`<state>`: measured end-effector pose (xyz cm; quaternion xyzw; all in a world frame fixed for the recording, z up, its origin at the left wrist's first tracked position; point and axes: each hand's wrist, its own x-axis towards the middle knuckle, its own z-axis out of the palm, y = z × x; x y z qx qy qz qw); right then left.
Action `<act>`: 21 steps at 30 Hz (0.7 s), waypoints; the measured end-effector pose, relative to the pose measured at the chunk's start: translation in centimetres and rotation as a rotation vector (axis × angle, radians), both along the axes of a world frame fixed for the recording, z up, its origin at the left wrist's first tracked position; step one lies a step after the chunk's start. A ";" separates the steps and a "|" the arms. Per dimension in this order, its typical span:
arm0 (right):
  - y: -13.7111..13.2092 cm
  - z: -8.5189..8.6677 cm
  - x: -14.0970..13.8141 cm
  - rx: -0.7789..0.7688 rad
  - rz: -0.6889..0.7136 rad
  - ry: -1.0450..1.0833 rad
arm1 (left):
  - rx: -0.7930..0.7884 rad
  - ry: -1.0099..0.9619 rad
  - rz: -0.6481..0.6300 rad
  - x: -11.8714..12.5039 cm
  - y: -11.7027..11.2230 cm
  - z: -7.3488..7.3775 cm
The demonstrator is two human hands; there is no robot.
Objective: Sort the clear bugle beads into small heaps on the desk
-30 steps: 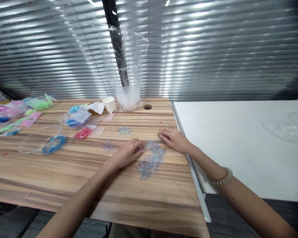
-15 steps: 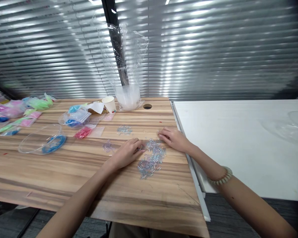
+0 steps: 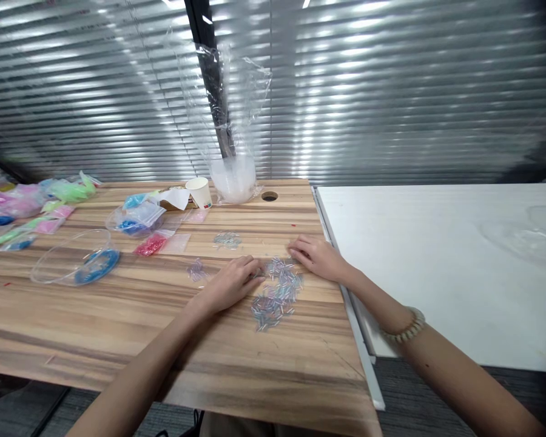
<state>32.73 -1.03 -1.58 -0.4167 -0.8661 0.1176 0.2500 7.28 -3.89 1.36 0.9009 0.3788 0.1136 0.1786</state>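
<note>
A loose pile of small iridescent tube beads lies on the wooden table. My left hand rests palm down at the pile's left edge, fingers curled with the tips pinched among the beads. My right hand lies at the pile's upper right, fingers bent and touching the beads there. A beaded bracelet circles my right forearm. Two smaller bead clusters, one farther back and one to the left, lie near my left hand.
A clear bowl with blue beads sits at left, with several bags of coloured beads behind it. A paper cup, a plastic-wrapped stack of clear bowls and a cable hole stand at the back. A white table adjoins on the right.
Both hands stay almost still at the bead pile; the view has shifted very slightly.
</note>
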 end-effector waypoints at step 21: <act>0.2 -0.3 0.3 0.013 0.000 0.007 | -0.246 -0.123 0.017 -1.9 1.3 0.5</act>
